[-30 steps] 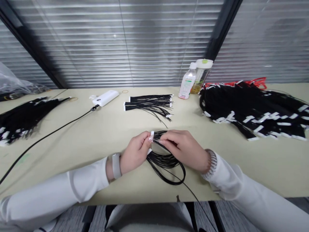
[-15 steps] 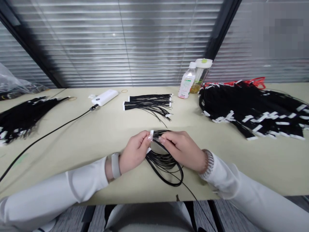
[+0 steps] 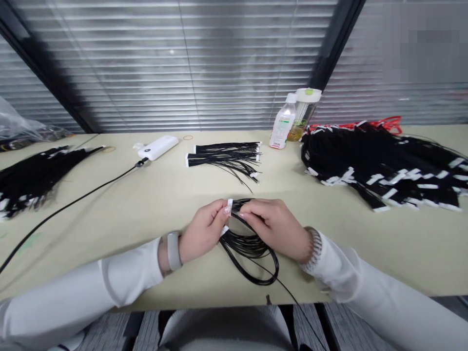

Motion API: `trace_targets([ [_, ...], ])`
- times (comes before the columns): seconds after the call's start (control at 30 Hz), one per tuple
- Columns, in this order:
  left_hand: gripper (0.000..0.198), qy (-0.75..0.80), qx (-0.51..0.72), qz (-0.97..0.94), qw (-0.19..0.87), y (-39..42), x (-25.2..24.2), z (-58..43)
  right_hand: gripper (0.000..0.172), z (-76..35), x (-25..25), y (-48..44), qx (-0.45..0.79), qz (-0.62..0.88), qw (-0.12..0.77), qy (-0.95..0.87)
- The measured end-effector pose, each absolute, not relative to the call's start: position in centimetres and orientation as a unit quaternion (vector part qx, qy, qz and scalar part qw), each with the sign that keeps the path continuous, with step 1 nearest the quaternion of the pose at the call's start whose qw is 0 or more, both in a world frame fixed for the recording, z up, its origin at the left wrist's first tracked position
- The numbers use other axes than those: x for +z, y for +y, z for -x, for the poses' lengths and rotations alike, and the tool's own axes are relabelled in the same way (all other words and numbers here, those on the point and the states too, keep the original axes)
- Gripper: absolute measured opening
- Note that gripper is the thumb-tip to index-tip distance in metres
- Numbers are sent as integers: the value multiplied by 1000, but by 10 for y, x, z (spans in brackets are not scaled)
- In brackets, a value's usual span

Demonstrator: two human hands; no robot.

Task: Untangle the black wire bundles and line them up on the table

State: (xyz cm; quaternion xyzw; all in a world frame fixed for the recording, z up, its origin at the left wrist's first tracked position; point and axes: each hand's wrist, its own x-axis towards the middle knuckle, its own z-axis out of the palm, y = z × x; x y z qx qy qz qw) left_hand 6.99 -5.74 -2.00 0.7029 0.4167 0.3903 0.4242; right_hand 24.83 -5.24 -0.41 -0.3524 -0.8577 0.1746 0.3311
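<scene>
A wire harness of black wires (image 3: 245, 243) with white connectors lies looped between my hands near the table's front. My left hand (image 3: 205, 226) pinches one upright white connector (image 3: 230, 206) between thumb and fingers. A second white connector (image 3: 224, 230) shows just under that hand. Close to the first connector, my right hand (image 3: 278, 226) is closed, thumb and forefinger pinching black wires; the exact ones are partly hidden. A thicker wire loop hangs below toward the table edge, and one long thin wire runs off the front edge.
Two smaller wire harnesses (image 3: 226, 153) lie behind my hands. Large heaps of harnesses are at the right (image 3: 369, 156) and left (image 3: 36, 175). A white power bank (image 3: 163, 147) has a black cable (image 3: 84, 196). A bottle (image 3: 283, 124) and a tumbler (image 3: 306, 112) stand by the blinds.
The right thumb and forefinger have moved slightly left, toward the connector. The wire loop has shifted a little lower. The left hand keeps its pinch.
</scene>
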Motion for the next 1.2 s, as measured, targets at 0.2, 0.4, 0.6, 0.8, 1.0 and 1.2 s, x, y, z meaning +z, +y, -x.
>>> trace_targets([
  [0.2,28,416,383,-712,417,-58,-20,-71,17,-248,-7,-52,170,352,321,-863],
  [0.4,31,451,400,-680,418,-55,-20,-74,16,-251,-4,-46,144,374,320,-859],
  [0.6,31,493,438,-626,416,-50,-22,-73,28,-266,8,-40,95,408,316,-851],
  [0.8,31,505,452,-605,419,-48,-26,-73,6,-273,19,-41,133,402,295,-856],
  [1.0,30,504,469,-602,406,-48,-25,-72,23,-276,18,-39,360,445,169,-803],
  [1.2,29,527,483,-582,388,-47,-21,-73,20,-271,21,-46,471,430,84,-766],
])
